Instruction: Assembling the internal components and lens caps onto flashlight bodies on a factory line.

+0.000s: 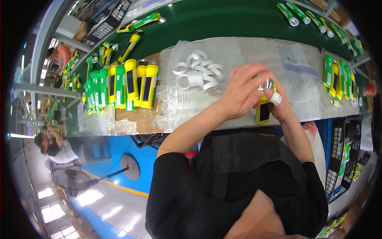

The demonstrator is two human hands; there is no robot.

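Note:
Both my hands are together over the near edge of the work surface, around a yellow flashlight [264, 112] with a dark panel on its side. My left hand [241, 91] has its fingers bent over the flashlight's head, where a shiny silver reflector [269, 84] shows between the hands. My right hand [281, 104] wraps the flashlight from the right side. A white wrap or cover [275, 98] sits at its thumb. Left of my hands lies a loose pile of white plastic rings [203, 71]. The fingertips are partly hidden by each other.
Green and yellow flashlights [129, 79] stand in rows at the left, with another group [338, 75] at the right. Several more lie on the green belt [223, 20] at the back. A standing fan [73, 179] and two other people are off to the left.

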